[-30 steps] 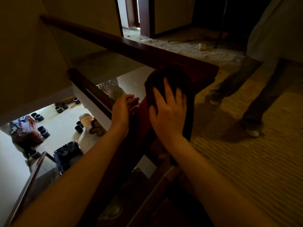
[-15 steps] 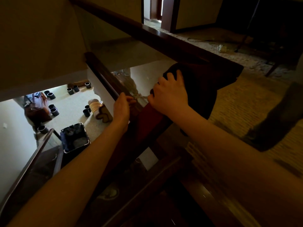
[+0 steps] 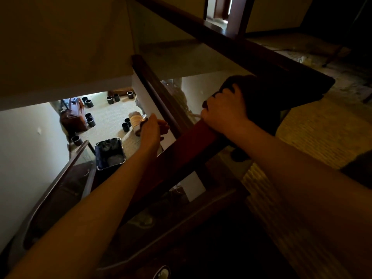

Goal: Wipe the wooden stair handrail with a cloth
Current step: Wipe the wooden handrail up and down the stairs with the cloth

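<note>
The dark red wooden handrail [image 3: 189, 143] rises from lower left to a corner post, where a second rail [image 3: 241, 49] runs off to the upper left. A dark cloth [image 3: 263, 99] is draped over that corner. My right hand [image 3: 223, 113] lies on the rail at the corner, its fingers curled into the cloth's left edge. Left of the rail, my left hand [image 3: 152, 129] hangs over the stairwell, apart from the wood, fingers loosely curled with nothing visible in them.
A lower flight's rail [image 3: 157, 93] descends beneath. The floor below holds several black cups [image 3: 90, 121], a brown bag [image 3: 73, 117] and a dark bin [image 3: 109, 154]. Beige carpet [image 3: 322, 133] covers the landing on the right. A doorway [image 3: 219, 9] opens at the top.
My right hand went from lying flat on the cloth to curling its fingers into it. My left hand came off the rail and drifted left. The person on the landing is out of view.
</note>
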Available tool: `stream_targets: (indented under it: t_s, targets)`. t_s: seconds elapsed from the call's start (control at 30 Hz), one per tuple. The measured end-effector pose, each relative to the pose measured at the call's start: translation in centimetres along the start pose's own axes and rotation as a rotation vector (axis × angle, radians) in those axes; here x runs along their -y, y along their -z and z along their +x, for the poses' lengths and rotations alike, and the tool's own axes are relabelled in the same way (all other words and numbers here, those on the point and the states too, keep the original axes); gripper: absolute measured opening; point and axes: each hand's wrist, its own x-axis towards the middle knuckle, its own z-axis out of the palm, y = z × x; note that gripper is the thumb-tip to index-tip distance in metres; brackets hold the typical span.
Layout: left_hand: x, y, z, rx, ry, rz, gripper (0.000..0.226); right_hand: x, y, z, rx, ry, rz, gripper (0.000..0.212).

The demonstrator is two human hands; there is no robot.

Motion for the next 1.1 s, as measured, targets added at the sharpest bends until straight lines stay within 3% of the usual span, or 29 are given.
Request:
stream_targets:
  t_s: [0.1, 0.23, 0.37, 0.53, 0.67, 0.8, 0.97, 1.1]
  targets:
    - [0.8, 0.6, -0.7, 0.026, -0.046, 0.051, 0.049, 1.6, -0.4, -1.3, -0.019, 0.034, 0.020, 0.048]
    - [0.6, 1.0, -0.6, 0.026, -0.029, 0.072, 0.048, 5.5, -1.4, -4.1, -0.089, 0.245, 0.158, 0.039]
    - [0.6, 0.4, -0.3, 0.019, -0.129, 0.114, 0.040, 4.8, -1.9, -5.4, -0.171, 0.320, 0.154, 0.040]
    - [-1.3, -2.1, -1.2, 0.145, -0.233, 0.214, 0.041, -0.3, -1.6, -4.8, -0.300, 0.013, 0.237, 0.058]
    - [-2.3, -5.1, -2.6, 0.339, -0.407, 0.433, 0.040, -3.5, -2.6, -4.8, -0.514, -0.199, 0.273, 0.060]
    - [-1.9, -6.8, -3.0, 0.500, -0.470, 0.687, 0.045, -4.7, -3.0, -4.0, -0.580, -0.565, 0.663, 0.065]
    - [-0.2, -7.2, -2.3, 0.383, -0.589, 0.734, 0.042, -2.9, -3.0, -2.9, -0.786, -0.738, 0.990, 0.068]
    - [0.1, -7.4, -1.9, 0.339, -0.587, 0.674, 0.034, -1.4, -3.7, -2.5, -0.882, -0.824, 1.110, 0.068]
